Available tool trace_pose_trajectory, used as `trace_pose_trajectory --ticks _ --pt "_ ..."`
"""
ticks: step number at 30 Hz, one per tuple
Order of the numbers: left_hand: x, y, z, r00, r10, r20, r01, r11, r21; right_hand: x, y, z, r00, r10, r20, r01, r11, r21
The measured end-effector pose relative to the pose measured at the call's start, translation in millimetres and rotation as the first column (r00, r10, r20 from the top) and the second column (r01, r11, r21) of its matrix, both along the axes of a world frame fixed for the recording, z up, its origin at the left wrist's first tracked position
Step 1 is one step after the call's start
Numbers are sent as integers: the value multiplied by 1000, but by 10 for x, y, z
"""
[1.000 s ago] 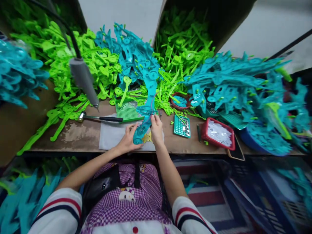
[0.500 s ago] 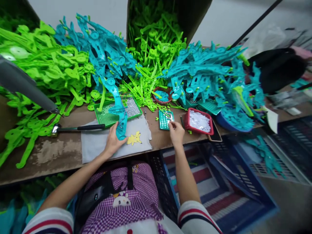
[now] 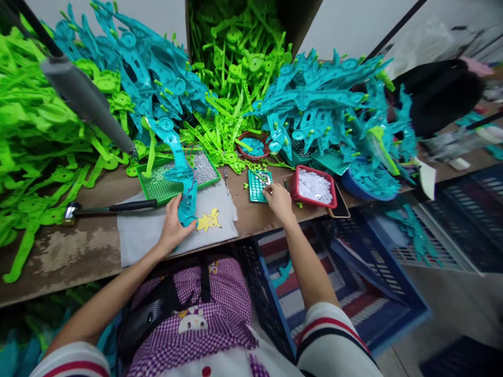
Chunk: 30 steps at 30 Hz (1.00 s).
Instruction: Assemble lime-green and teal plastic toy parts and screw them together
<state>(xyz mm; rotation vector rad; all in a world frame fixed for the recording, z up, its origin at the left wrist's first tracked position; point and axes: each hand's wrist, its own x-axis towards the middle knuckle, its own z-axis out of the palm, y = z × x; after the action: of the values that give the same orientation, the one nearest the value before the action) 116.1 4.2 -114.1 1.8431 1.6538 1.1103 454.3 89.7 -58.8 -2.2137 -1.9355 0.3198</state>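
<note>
My left hand [image 3: 175, 225] is closed on the near end of a long teal plastic part [image 3: 183, 170], which lies over a grey cloth with a yellow cartoon figure [image 3: 209, 220] and across a green tray of small metal pieces [image 3: 204, 168]. A thin dark red wire runs along the part. My right hand [image 3: 278, 200] has its fingertips pinched at the edge of a small teal tray [image 3: 257, 180] holding round silvery pieces; whatever sits between those fingertips is too small to make out.
A hammer [image 3: 113, 208] lies at the left, below a hanging grey electric screwdriver [image 3: 88, 104]. Beside my right hand stands a red tub of white pieces [image 3: 314, 187]. Heaps of green parts [image 3: 243, 68] and teal parts [image 3: 314, 99] line the back. A blue crate [image 3: 353, 293] is below the table edge.
The whole view has shifted, with the table sliding left. My right hand has tilted leftward and stays at the small teal tray. My left hand keeps its hold on the teal part.
</note>
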Motion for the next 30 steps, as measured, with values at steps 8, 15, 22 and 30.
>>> trace_pose_trajectory --ticks 8,15,22,30 --pt "-127 87 48 996 -85 -15 83 989 -121 127 116 -20 970 -6 -243 24 997 69" --pt "-92 78 31 999 -42 6 42 997 -72 242 -9 -78 960 140 -241 -81 967 241" --pt "-46 55 36 1000 2 -10 -3 999 -36 189 72 -62 961 267 67 -270 962 35" --pt "-13 23 -23 1000 -10 -8 11 999 37 -189 -25 164 954 246 -174 -222 964 148"
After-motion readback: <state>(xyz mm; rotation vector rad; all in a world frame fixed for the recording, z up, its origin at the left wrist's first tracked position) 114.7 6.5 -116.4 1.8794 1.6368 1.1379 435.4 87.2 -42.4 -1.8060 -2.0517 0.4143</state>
